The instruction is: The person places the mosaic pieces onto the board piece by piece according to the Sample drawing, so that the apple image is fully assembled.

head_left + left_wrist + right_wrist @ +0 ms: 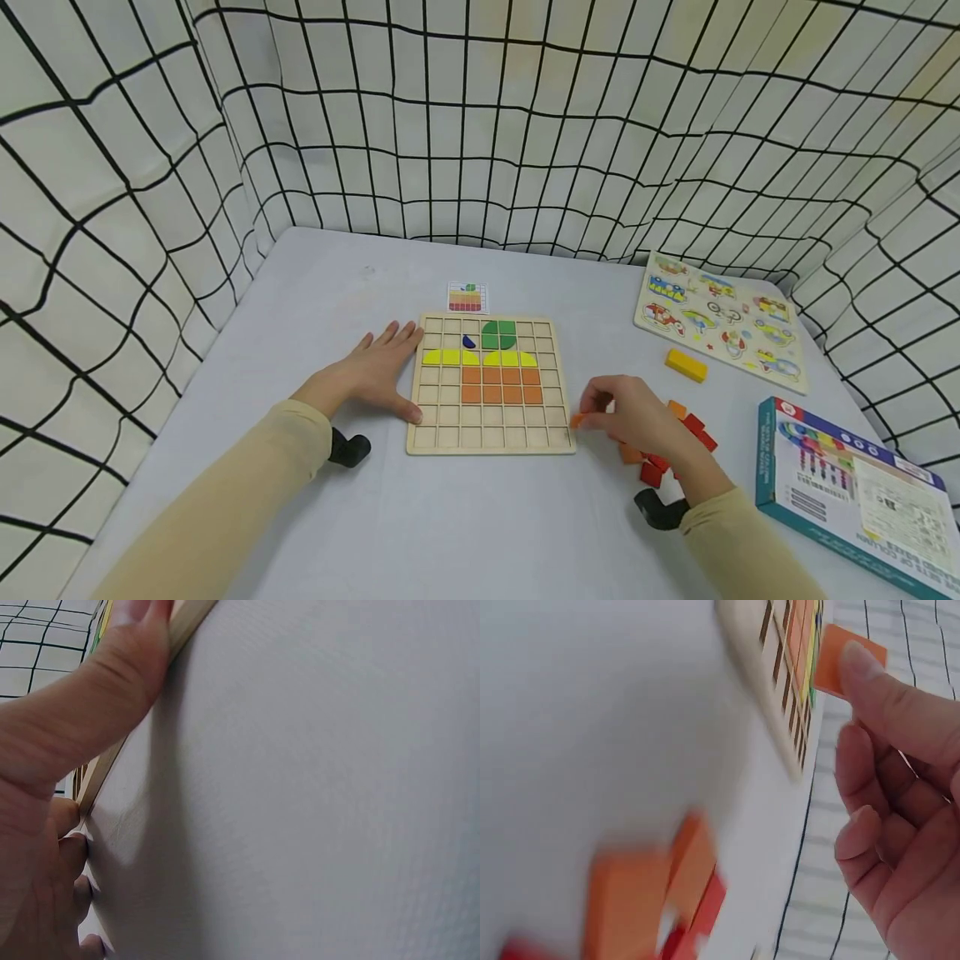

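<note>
**Holding an orange tile (577, 421) at the right side of a gridded board (442, 437)**

Pinches the tile in the right hand (630, 408), thumb flat on its face, remaining fingers curled. Holds it out on the hand's left, at the fingertips, with the grid immediately beyond. Cannot tell contact with the rim from these views. Has no long axis to line up, being square; sits level with bare cells below the filled orange rows (491, 395). Lies far nearer the right hand than the left hand (382, 371). Rests that left one along the opposite edge, fingers extended and spread, thumb on the rim, grasping nothing.

Looks like pale smooth wood in the board, ruled into squares by thin ridges. Shows flat, glossy yellow half-rounds (453, 358), a rounded green shape (491, 335) and a small blue piece (468, 342). Near the right wrist, heaps loose red and orange tiles (651, 475), thin and crisp-cornered. Spreads underneath as white, finely woven cloth (420, 533).
</note>
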Tool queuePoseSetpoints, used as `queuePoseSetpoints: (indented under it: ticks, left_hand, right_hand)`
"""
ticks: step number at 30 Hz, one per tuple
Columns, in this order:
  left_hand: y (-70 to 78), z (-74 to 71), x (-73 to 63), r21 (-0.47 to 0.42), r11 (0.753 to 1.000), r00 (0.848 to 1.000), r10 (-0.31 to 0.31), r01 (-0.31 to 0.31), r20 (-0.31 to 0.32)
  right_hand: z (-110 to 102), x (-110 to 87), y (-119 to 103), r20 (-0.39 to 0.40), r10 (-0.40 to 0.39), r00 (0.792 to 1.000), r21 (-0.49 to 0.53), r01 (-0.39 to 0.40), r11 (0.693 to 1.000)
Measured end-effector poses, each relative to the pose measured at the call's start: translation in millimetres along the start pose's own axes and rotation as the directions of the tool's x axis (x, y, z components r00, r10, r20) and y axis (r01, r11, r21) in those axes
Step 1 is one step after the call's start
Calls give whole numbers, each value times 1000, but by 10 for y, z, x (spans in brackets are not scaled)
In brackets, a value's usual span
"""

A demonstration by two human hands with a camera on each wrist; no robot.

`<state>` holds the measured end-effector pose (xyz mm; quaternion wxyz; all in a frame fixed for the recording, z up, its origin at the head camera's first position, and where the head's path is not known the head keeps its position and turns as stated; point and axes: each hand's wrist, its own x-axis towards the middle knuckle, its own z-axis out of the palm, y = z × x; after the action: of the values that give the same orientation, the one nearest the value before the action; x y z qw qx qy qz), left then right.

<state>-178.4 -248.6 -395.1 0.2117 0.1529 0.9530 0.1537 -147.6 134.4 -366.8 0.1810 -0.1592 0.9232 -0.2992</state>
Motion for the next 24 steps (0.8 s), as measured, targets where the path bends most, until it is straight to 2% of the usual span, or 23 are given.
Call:
queuePoseSetpoints:
  ticks: [5, 12, 15, 18, 24]
  left_hand:
    - [0, -8, -20, -8, 1000, 1000, 0, 0, 5]
    - [9, 3, -25, -18, 1000, 1000, -5, 5, 7]
    - [11, -4, -28, -23, 1000, 1000, 0, 0, 9]
    - [11, -5, -25, -27, 1000, 1000, 8, -8, 10]
    - [13, -20, -23, -26, 1000, 1000, 3, -2, 10]
  right_hand:
    - [211, 432, -359, -33, -55, 998, 83, 58, 995]
    - [448, 993, -774, -30, -52, 998, 162, 56, 985]
    - [486, 1132, -897, 5, -75, 997, 167, 73, 983]
    - [521, 1227, -985, 44, -88, 995, 120, 82, 989]
    - [575, 1289, -1100, 82, -91, 993, 31, 88, 996]
